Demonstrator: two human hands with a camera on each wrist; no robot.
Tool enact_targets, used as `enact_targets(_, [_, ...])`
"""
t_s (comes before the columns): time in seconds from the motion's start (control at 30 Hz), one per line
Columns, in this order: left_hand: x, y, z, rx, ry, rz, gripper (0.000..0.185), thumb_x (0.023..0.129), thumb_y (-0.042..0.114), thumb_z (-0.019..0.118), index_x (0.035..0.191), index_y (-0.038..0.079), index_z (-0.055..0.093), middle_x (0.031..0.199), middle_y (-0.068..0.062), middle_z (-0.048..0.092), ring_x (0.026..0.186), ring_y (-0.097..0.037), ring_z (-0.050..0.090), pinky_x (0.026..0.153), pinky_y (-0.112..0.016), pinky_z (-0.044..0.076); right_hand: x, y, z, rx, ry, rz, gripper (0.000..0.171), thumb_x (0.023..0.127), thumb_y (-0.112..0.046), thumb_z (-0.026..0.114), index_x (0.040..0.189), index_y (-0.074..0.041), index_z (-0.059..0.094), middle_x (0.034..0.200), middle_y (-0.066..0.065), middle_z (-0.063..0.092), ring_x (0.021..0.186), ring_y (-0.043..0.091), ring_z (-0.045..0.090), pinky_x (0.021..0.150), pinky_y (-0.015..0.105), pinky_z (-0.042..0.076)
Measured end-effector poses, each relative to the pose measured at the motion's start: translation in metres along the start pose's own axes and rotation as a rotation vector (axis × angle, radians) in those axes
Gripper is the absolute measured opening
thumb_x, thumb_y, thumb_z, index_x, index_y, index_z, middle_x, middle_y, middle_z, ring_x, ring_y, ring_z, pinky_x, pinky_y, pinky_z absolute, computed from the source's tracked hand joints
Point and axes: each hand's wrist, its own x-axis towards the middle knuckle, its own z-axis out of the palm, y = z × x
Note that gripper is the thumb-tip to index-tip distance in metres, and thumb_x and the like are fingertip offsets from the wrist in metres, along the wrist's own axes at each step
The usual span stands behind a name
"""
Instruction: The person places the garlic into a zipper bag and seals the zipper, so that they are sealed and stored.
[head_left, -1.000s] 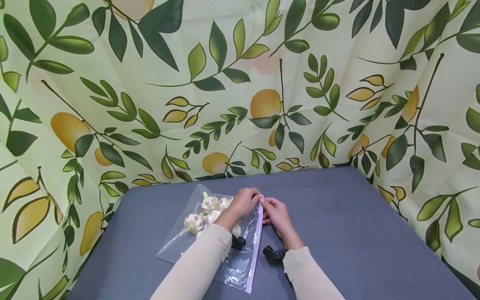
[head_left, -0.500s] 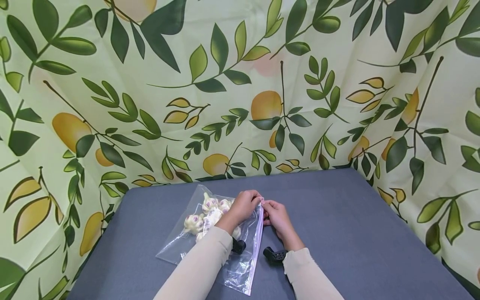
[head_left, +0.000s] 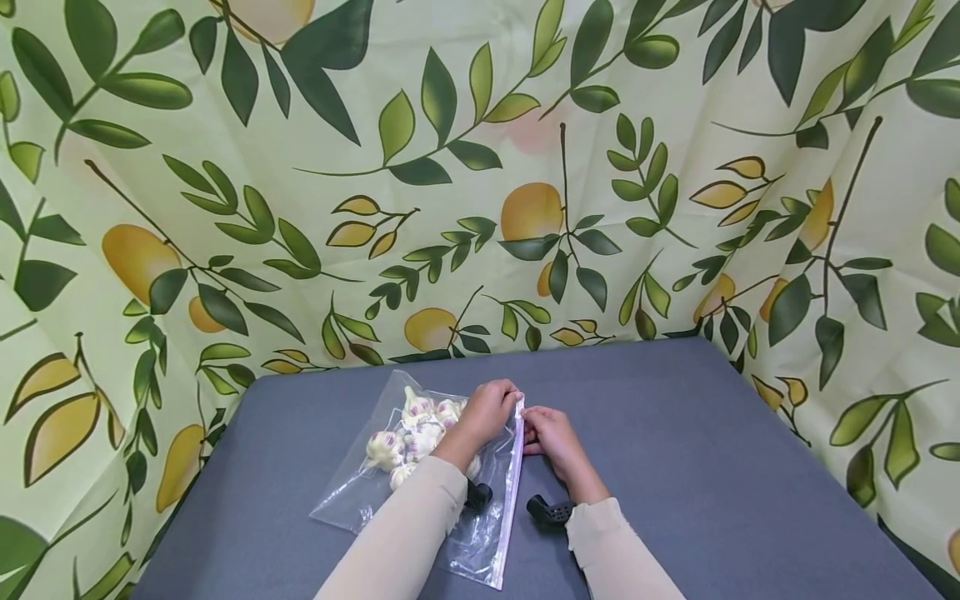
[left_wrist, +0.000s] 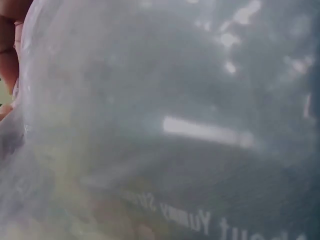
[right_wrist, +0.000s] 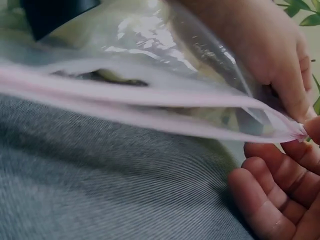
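Observation:
A clear zip bag [head_left: 472, 550] with a pink closure strip [head_left: 510, 492] lies on the table, strip to the right. Inside it are several white and purple garlic bulbs [head_left: 386, 448], partly covered by the left arm. My left hand [head_left: 486, 412] reaches over the bag and grips its far corner at the strip. From the other side, my right hand [head_left: 553, 437] pinches the strip near that corner. The right wrist view shows two pink edges [right_wrist: 190, 97] gaping apart and meeting at the pinching fingertips [right_wrist: 314, 129]. Blurred plastic fills the left wrist view, with printed letters [left_wrist: 187, 220].
The grey-blue cloth-covered table [head_left: 660, 442] extends on both sides of the bag. A leaf-and-fruit patterned curtain [head_left: 457, 192] hangs behind it and along both sides. Black wrist devices [head_left: 550, 510] sit at both cuffs.
My right hand has slid slightly down the strip toward the near side, away from the far corner. The left hand keeps its grip in nearly the same spot.

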Motion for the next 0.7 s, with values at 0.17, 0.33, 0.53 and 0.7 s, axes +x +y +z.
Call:
enact_targets(0.17, [-0.001, 0.001, 0.001, 0.009, 0.01, 0.008, 0.016, 0.098, 0.019, 0.058, 0.093, 0.009, 0.07, 0.093, -0.004, 0.071, 0.089, -0.02, 0.066, 0.081, -0.034, 0.052, -0.003, 0.002, 0.002, -0.07, 0.037, -0.048, 0.033, 0.097, -0.027, 0.06, 0.107, 0.005, 0.064, 0.069, 0.003, 0.06, 0.058, 0.013, 0.06, 0.052, 0.029, 0.055])
enact_targets(0.33, [0.0, 0.001, 0.003, -0.005, -0.006, -0.017, 0.017, 0.099, 0.02, 0.058, 0.095, 0.009, 0.069, 0.095, -0.005, 0.071, 0.09, -0.021, 0.065, 0.083, -0.036, 0.052, -0.005, 0.0, 0.002, -0.065, 0.035, -0.037, 0.031, 0.097, -0.022, 0.059, 0.104, 0.008, 0.066, 0.068, 0.003, 0.061, 0.058, 0.012, 0.06, 0.053, 0.028, 0.055])
enact_targets(0.53, [0.002, 0.0, 0.003, -0.003, -0.013, -0.033, 0.017, 0.1, 0.021, 0.057, 0.095, 0.01, 0.069, 0.093, -0.005, 0.069, 0.089, -0.02, 0.064, 0.083, -0.037, 0.052, -0.01, -0.006, 0.001, -0.048, -0.039, 0.019, 0.029, 0.098, -0.015, 0.054, 0.104, 0.012, 0.063, 0.065, 0.003, 0.058, 0.057, 0.012, 0.06, 0.055, 0.029, 0.056])
enact_targets(0.7, [0.002, 0.0, 0.003, 0.014, -0.017, -0.031, 0.017, 0.1, 0.02, 0.056, 0.095, 0.009, 0.068, 0.095, -0.005, 0.069, 0.09, -0.021, 0.064, 0.083, -0.038, 0.052, -0.013, -0.001, 0.0, -0.028, -0.069, 0.05, 0.025, 0.098, -0.015, 0.052, 0.098, 0.008, 0.062, 0.064, 0.002, 0.056, 0.056, 0.011, 0.06, 0.053, 0.029, 0.056])
